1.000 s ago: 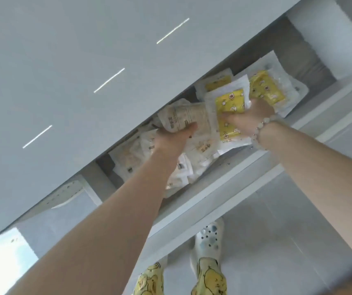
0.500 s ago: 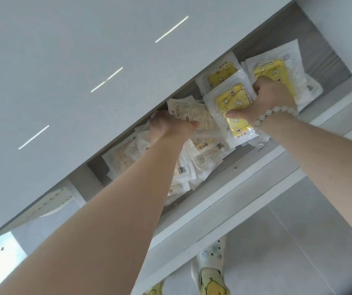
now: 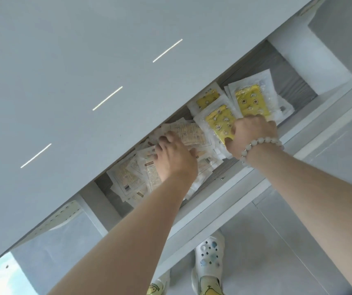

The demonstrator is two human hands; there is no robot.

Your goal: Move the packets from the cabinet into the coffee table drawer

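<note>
In the head view, the drawer (image 3: 294, 86) stood pulled out from under the pale grey worktop (image 3: 85, 60), its grey wood-grain floor bare only at the right end. The packets lay inside it in two groups. A loose heap of beige packets (image 3: 128, 179) filled the middle and spread toward the drawer's left end, some overlapping and tilted. Three yellow packets sat toward the right end. One (image 3: 249, 101) lay nearest the bare right end, and one (image 3: 208, 97) was tucked partly under the worktop's edge. The nearest yellow packet (image 3: 217, 120) overlapped both.

The left hand (image 3: 175, 160) reached into the middle of the drawer, fingers bent down onto the top of the beige heap. Whether it gripped a packet or only pressed on the pile could not be told. The right hand (image 3: 251, 135), with a pale bead bracelet (image 3: 258, 143) on its wrist, was closed on the nearest yellow packet. Its fingers curled over that packet's right edge and its thumb lay against the packet's near edge.

The drawer's white front edge (image 3: 245, 177) ran just below both wrists. Beyond it lay a grey tiled floor (image 3: 277, 241), where a white clog with charms (image 3: 210, 252) showed.
</note>
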